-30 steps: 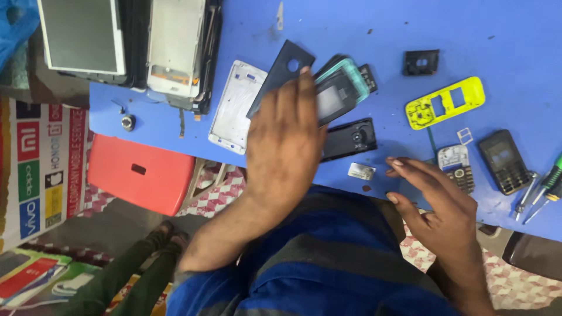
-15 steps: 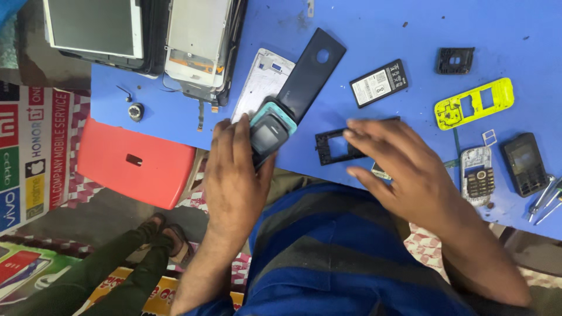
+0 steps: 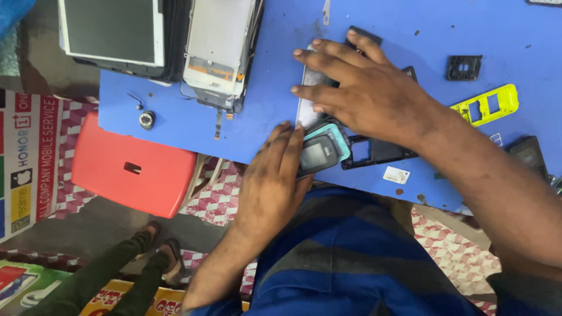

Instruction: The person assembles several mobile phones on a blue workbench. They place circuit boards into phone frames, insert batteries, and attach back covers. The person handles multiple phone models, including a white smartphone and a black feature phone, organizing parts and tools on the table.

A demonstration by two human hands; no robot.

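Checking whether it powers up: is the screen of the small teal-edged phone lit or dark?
Dark. The teal-edged phone, held by the left hand at the table edge, shows a plain grey screen, no glow.

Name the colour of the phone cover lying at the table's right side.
Bright yellow phone cover, clearest in the head view.

- You work over a blue tabletop [image 3: 275, 111] filling the upper frame.
- Your left hand [image 3: 272, 187] grips a phone body [image 3: 322, 152] with a teal rim and a grey-black face.
- At right lies a bright yellow keypad frame [image 3: 486, 104].
- A plain red stool [image 3: 132, 169] sits at left.
- The floor [image 3: 219, 196] below shows a red-and-white chequered pattern.
- Your shirt [image 3: 351, 257] carries blue and grey stripes.
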